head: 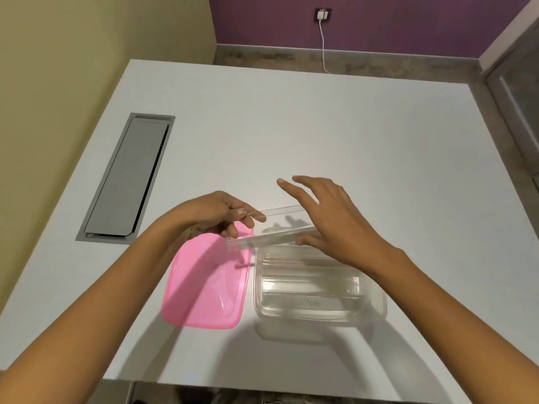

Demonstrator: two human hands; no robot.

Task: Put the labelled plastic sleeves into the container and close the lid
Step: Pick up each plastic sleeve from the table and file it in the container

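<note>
A clear plastic container (376,304) stands open on the white table near its front edge, with several clear sleeves inside; one carries a handwritten label (312,302). Its pink lid (204,287) lies flat just to the left of it. Both hands hold one more clear plastic sleeve (277,228) above the container's far rim. My left hand (215,214) pinches the sleeve's left end. My right hand (329,217) holds the right end, thumb underneath and fingers spread over the top.
A grey cable hatch (128,179) is set into the table (320,126) at the left. Beyond the far edge, a white charger cable (323,39) hangs from a socket on the purple wall. A glass door frame stands at the right.
</note>
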